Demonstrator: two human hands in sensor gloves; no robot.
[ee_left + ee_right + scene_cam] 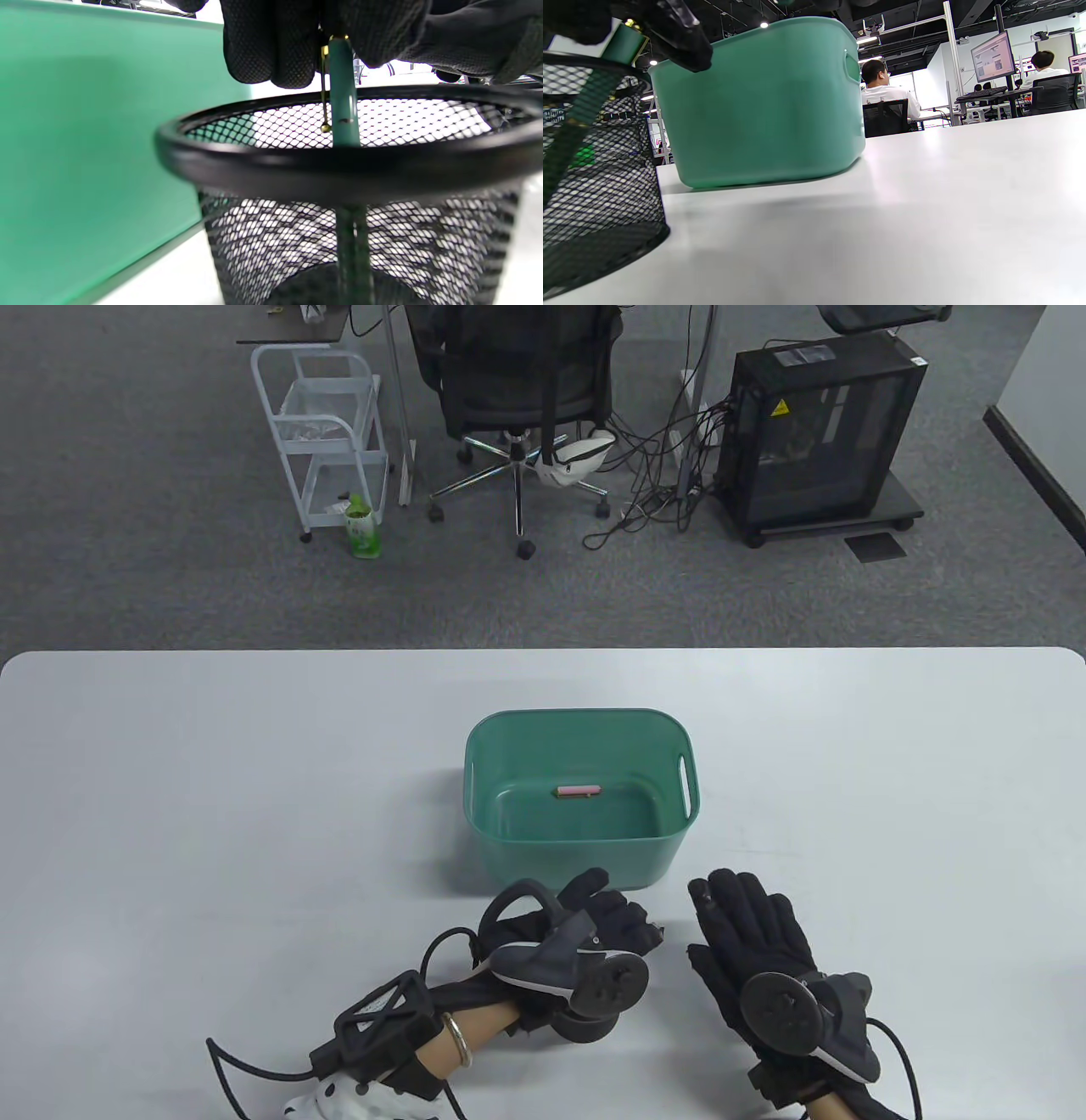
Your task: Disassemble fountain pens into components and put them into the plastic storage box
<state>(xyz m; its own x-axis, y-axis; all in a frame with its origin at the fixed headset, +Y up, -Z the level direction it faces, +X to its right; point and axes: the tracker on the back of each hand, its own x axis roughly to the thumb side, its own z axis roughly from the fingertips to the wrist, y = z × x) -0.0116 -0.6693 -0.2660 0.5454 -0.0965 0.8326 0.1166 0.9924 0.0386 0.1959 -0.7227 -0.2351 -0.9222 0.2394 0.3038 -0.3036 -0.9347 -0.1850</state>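
Note:
A green storage box (pixel 584 715) stands mid-table with one pink pen part (pixel 579 791) on its floor. Just in front of it my left hand (pixel 618 913) hovers over a black mesh pen cup (pixel 348 165), which the hand hides in the table view. The left fingers (pixel 271 46) pinch the top of a green fountain pen (pixel 342 106) with a gold clip, standing upright in the cup. The right wrist view shows the same pen (pixel 622 44) and cup (pixel 602 199) beside the box (pixel 763 106). My right hand (pixel 740 918) lies flat on the table, holding nothing.
The white table (pixel 212 814) ends at a far edge, with grey floor beyond it. There stand an office chair (pixel 517 381), a white cart (pixel 327 432) and a computer case (pixel 819 432). People sit at desks (pixel 882 97) in the background.

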